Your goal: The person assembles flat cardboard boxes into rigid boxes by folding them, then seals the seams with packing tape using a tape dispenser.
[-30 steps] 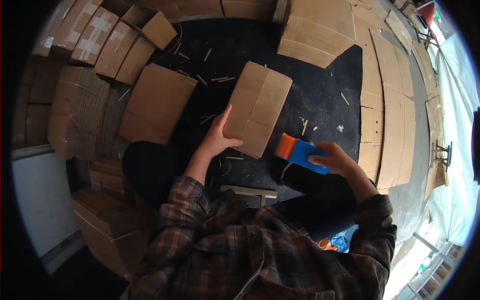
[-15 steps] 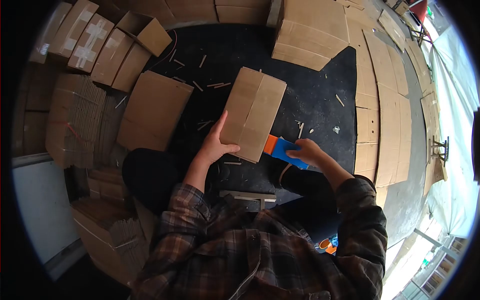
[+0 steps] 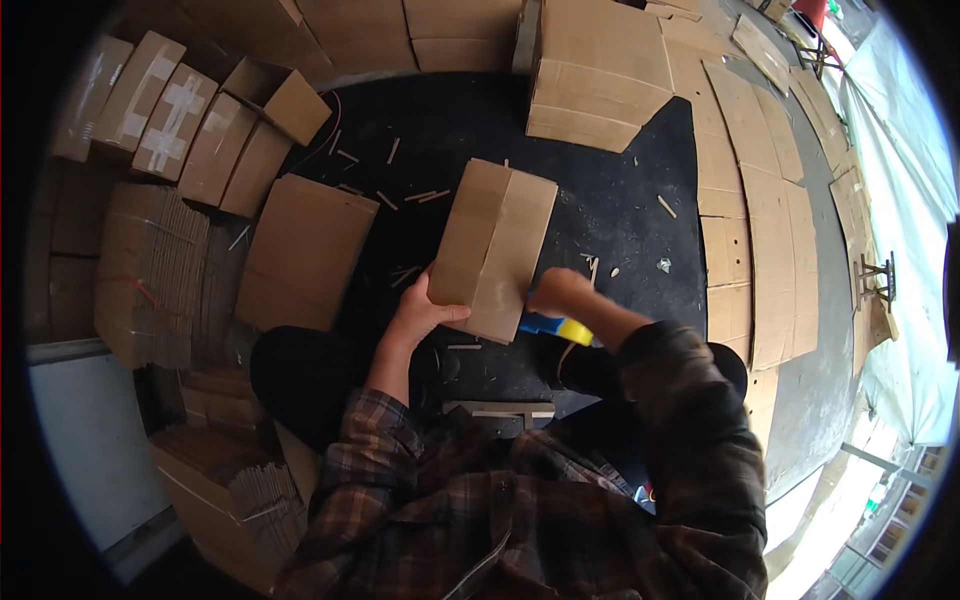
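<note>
Centre: closed box (image 3: 492, 248) on the floor mat (image 3: 620, 200)
Left of it: flat sheet (image 3: 307, 252) — beyond that, a row of taped boxes (image 3: 165, 122)
Behind: large box (image 3: 598, 72)
Right: flattened sheets (image 3: 770, 240) — along the mat's edge

Readable text: none I can make out; cardboard box (image 3: 490, 250), tape dispenser (image 3: 555, 325) and surrounding boxes (image 3: 170, 125) show no legible labels, brands or numbers
</note>
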`<state>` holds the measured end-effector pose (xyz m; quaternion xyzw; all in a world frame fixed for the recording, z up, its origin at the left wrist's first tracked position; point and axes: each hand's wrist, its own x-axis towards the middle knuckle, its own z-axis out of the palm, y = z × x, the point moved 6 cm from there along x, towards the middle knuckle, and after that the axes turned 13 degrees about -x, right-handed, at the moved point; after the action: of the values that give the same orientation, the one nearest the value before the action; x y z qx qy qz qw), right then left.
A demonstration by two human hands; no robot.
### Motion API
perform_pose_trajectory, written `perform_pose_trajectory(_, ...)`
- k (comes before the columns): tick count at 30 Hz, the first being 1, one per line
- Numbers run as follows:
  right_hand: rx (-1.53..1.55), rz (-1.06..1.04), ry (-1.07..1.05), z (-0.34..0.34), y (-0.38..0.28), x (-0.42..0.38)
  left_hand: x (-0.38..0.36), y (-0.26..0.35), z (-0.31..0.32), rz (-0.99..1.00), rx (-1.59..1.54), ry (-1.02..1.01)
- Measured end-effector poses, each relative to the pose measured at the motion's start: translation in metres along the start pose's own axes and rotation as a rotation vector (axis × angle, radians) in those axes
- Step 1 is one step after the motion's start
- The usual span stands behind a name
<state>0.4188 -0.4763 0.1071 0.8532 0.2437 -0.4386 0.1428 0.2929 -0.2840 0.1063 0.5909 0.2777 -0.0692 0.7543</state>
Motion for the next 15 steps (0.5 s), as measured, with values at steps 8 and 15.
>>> perform_pose_trajectory(8, 0.105, 0.076, 0.123, 0.053, -0.017, 0.041, -0.001, -0.001, -0.004, -0.305, -0.010, -0.024)
perform_pose_trajectory(15, 0.210, 0.216, 0.264, 0.036, 0.035, 0.059, 0.018, -0.036, -0.032, 0.002, 0.290, 0.053)
